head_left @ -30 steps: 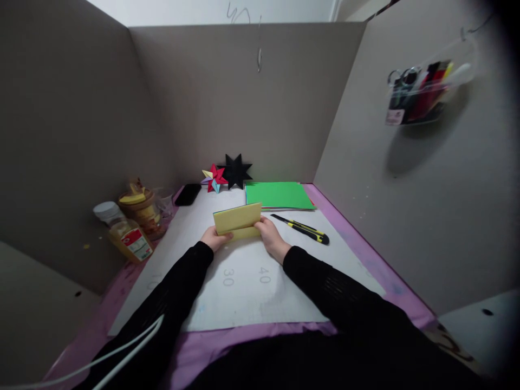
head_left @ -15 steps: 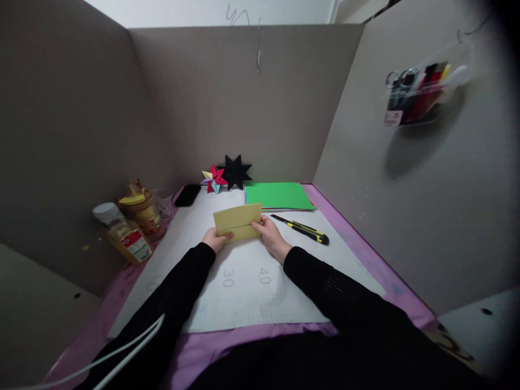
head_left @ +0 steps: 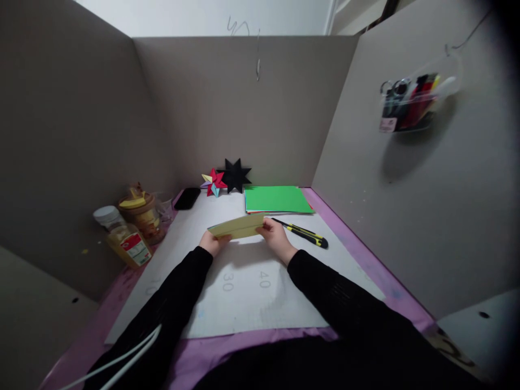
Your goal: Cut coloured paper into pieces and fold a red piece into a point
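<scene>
So, starting on the left: a white-capped plastic bottle (head_left: pixel 115 230) is standing by the left panel, with a brown tub (head_left: pixel 148 219) and a clear plastic cup (head_left: pixel 163 207) sitting just beyond it. I'm guessing they're hugging that edge so the middle stays free for handwork. A black phone (head_left: pixel 187 199) is lying at the far left, probably out of elbow range.

Next along, a multicoloured paper star (head_left: pixel 213 182) and a black paper star (head_left: pixel 234 176) are resting at the far panel, where they're unlikely to get bumped.

The left hand (head_left: pixel 215 244) is gripping the left end of a folded piece of yellow paper (head_left: pixel 238 226), thumb on the near side. The paper is sitting mid-bench, seemingly raised over the white numbered sheet (head_left: pixel 244 309), and a faint line is running along it. The fingers of the right hand (head_left: pixel 278 238) are pinching the other end. Holding both ends is likely keeping it taut and level.

A stack of coloured paper (head_left: pixel 278 199), green on top, is lying beyond, and a yellow-and-black utility knife (head_left: pixel 319 240) is lying just right of the right hand, handle towards the right, maybe for easy reach. Far right, a clear plastic holder (head_left: pixel 406 111) with scissors is hanging off the panel, presumably saving bench space.
</scene>
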Action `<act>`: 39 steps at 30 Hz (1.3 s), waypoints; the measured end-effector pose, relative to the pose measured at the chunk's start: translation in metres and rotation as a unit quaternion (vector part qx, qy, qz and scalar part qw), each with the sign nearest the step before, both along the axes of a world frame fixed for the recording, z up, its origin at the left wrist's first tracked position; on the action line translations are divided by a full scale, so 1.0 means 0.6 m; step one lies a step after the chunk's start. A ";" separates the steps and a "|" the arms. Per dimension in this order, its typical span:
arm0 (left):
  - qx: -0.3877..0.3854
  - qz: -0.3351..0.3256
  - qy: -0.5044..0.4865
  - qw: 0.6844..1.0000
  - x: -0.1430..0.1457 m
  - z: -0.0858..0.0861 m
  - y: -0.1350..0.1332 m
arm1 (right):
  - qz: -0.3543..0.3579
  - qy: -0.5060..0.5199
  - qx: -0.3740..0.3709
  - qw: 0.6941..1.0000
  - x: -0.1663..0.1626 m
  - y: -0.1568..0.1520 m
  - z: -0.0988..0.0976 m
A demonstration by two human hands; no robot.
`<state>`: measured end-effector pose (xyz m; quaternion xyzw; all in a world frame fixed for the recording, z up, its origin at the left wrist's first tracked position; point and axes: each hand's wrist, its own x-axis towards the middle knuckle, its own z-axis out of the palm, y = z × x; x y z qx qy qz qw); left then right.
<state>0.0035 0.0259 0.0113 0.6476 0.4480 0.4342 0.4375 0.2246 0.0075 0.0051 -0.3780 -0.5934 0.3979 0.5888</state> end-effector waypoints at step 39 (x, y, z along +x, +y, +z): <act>0.043 -0.006 0.029 0.999 0.003 0.011 -0.018 | -0.121 -0.244 0.377 0.885 0.014 -0.047 0.030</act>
